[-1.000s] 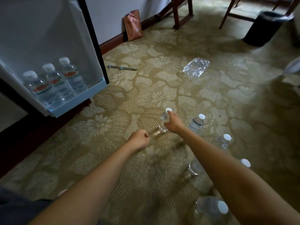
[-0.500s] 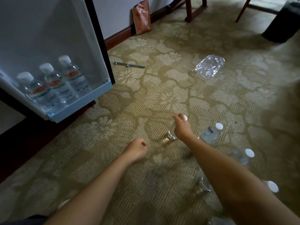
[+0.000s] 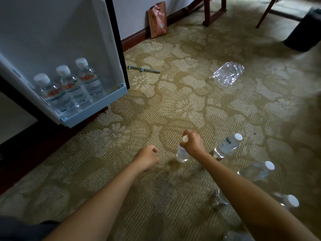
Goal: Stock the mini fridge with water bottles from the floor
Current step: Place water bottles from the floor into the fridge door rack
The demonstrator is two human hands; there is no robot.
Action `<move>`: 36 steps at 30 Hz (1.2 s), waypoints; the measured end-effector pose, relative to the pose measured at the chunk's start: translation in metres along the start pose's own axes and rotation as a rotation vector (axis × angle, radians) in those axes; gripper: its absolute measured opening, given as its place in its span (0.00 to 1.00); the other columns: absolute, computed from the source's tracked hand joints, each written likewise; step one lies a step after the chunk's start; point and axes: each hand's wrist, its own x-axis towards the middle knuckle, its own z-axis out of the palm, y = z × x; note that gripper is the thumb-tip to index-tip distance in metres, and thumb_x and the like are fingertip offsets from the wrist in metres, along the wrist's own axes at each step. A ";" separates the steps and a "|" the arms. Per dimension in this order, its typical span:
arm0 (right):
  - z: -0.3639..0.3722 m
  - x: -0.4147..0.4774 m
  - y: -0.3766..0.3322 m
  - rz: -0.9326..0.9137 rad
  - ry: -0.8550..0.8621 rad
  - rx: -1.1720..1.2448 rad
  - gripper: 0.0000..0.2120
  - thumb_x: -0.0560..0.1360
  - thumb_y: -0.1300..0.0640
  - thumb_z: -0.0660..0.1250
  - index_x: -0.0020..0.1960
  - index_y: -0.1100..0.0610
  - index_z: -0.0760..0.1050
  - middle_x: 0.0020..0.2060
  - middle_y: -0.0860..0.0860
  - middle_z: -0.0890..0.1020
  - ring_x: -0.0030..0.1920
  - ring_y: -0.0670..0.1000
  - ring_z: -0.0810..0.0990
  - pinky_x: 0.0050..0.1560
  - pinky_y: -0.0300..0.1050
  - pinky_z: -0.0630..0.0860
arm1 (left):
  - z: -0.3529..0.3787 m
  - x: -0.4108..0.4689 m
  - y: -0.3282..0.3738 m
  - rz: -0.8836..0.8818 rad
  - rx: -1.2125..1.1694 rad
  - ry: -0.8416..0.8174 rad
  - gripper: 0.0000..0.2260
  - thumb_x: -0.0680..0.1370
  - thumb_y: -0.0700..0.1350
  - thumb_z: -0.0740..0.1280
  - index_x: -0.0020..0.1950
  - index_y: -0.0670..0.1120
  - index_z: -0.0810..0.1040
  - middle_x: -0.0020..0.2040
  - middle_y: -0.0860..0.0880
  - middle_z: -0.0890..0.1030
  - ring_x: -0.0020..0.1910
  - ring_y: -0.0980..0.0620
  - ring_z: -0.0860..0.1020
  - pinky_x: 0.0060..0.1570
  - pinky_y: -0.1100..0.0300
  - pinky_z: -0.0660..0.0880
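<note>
My right hand (image 3: 192, 143) grips the neck of a clear water bottle (image 3: 182, 153) with a white cap, upright on the patterned carpet. My left hand (image 3: 147, 157) hovers just left of it in a loose fist, holding nothing. To the right stand more bottles: one (image 3: 226, 146) beside my right wrist, another (image 3: 257, 171) behind it, and a third (image 3: 288, 201) near the right edge. The open fridge door (image 3: 57, 40) at upper left carries three bottles (image 3: 73, 87) in its bottom shelf (image 3: 97, 108).
Crumpled clear plastic wrap (image 3: 228, 75) lies on the carpet ahead. A thin metal rod (image 3: 143, 69) lies by the door. A brown paper bag (image 3: 157, 20) leans on the wall. Wooden chair legs (image 3: 207, 13) and a dark bin (image 3: 305, 30) stand at the back.
My right hand has closed around the bottle's neck and tipped it upright. The view shifted down and left, and my left hand stayed fisted.
</note>
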 end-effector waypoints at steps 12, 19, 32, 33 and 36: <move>-0.067 -0.056 -0.150 -0.450 -0.411 0.416 0.08 0.67 0.68 0.71 0.42 0.57 0.78 0.41 0.49 0.77 0.37 0.45 0.75 0.32 0.33 0.73 | -0.066 -0.025 -0.013 0.206 -0.199 0.080 0.29 0.64 0.41 0.76 0.63 0.45 0.71 0.58 0.45 0.79 0.57 0.45 0.78 0.57 0.45 0.76; -0.081 -0.034 -0.189 -0.483 -0.518 0.608 0.19 0.69 0.74 0.66 0.55 0.56 0.74 0.41 0.51 0.78 0.39 0.45 0.78 0.41 0.35 0.79 | -0.124 -0.027 -0.017 0.243 -0.173 0.321 0.29 0.55 0.54 0.73 0.54 0.48 0.75 0.48 0.48 0.82 0.47 0.47 0.81 0.47 0.54 0.78; 0.016 0.001 -0.247 -0.426 -0.418 0.742 0.29 0.65 0.72 0.72 0.63 0.58 0.70 0.53 0.51 0.80 0.52 0.46 0.81 0.43 0.36 0.80 | -0.216 0.002 -0.011 0.330 -0.298 0.430 0.25 0.60 0.45 0.78 0.55 0.47 0.77 0.51 0.51 0.82 0.49 0.52 0.80 0.50 0.60 0.77; 0.020 0.008 -0.253 -0.413 -0.387 0.751 0.28 0.65 0.73 0.72 0.62 0.58 0.71 0.51 0.50 0.81 0.51 0.46 0.81 0.42 0.36 0.80 | -0.223 0.007 -0.010 0.326 -0.277 0.416 0.25 0.61 0.45 0.78 0.56 0.46 0.76 0.51 0.50 0.82 0.50 0.51 0.80 0.51 0.58 0.77; 0.030 0.036 -0.265 -0.332 -0.308 0.745 0.25 0.62 0.74 0.71 0.57 0.61 0.73 0.48 0.54 0.82 0.50 0.52 0.82 0.45 0.41 0.81 | -0.244 0.015 -0.008 0.351 -0.154 0.387 0.24 0.67 0.44 0.75 0.61 0.45 0.73 0.57 0.48 0.80 0.55 0.49 0.78 0.55 0.57 0.75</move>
